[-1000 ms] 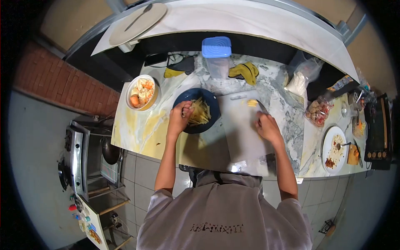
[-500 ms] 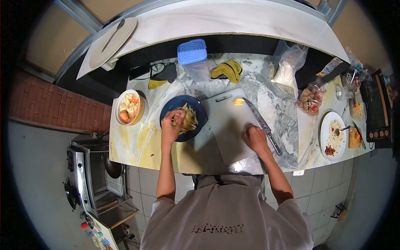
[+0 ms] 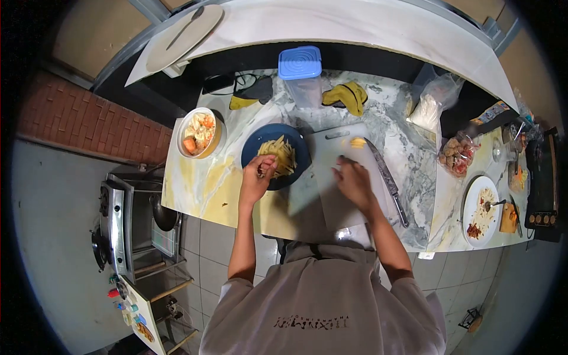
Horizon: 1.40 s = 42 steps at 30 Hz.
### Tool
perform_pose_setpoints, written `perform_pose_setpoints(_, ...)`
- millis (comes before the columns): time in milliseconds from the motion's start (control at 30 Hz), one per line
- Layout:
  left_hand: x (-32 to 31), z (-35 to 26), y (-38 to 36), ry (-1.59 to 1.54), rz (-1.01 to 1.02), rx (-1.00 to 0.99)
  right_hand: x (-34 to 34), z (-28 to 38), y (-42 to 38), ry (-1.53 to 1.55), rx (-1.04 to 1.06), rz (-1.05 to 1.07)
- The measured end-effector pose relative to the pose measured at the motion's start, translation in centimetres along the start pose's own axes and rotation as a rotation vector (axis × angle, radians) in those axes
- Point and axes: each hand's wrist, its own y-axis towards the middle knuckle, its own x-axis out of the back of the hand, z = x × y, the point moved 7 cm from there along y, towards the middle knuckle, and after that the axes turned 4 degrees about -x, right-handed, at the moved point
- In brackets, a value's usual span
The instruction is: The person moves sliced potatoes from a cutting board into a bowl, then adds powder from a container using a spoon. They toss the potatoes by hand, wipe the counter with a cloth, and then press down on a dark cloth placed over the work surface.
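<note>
My left hand (image 3: 258, 177) is over the near-left rim of a dark blue bowl (image 3: 249, 141) of pale cut strips (image 3: 279, 155). Its fingers are curled together; anything between them is too small to make out. Above the white cutting board (image 3: 331, 204) is my right hand (image 3: 353, 180), its fingers apart and nothing visible in them. A few yellow pieces (image 3: 357, 142) lie near the board's far edge. The large knife (image 3: 387, 177) rests along the board's right side, handle towards me.
A tub of cut vegetables (image 3: 199, 133) stands left of the bowl. Behind are a blue-lidded container (image 3: 300, 64), a yellow-grey cloth (image 3: 349, 97) and a bag of white contents (image 3: 427, 112). At right are a bagged food (image 3: 458, 155) and a white plate (image 3: 471, 222).
My right hand has moved up the board and its fingers have spread. My left hand has drawn back towards the bowl's near rim. The view has shifted.
</note>
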Motion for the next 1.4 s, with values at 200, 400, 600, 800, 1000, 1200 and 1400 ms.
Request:
perform_pose_setpoints(200,-6.1,-5.2,0.8,0.085,0.118,-0.135,-1.0,-6.4,-3.5,-0.239,-0.29,0.17)
perform_pose_setpoints(400,-13.9,-6.1,2.0,-0.003,0.212,-0.164,-3.0,-7.2,-5.5,0.148,-0.116,-0.067)
perform_pose_setpoints(600,-13.0,-6.5,0.7,-0.066,0.114,-0.088,0.5,-3.0,-4.3,-0.083,0.111,-0.216)
perform_pose_setpoints(800,-4.6,-5.1,1.6,-0.068,-0.152,-0.056,-2.0,3.8,2.9,0.659,0.078,0.089)
perform_pose_setpoints(1000,-1.7,-2.8,2.5,-0.073,-0.18,0.016,-2.6,3.4,5.3,0.584,0.085,0.145)
perform_pose_setpoints(1200,-6.1,-5.2,3.9,0.038,-0.05,-0.061,-0.8,-2.7,3.5,0.267,0.155,-0.008)
perform_pose_setpoints(1400,-14.4,-6.2,5.4,0.032,0.227,-0.206,3.5,-4.8,5.0,-0.093,0.044,0.062)
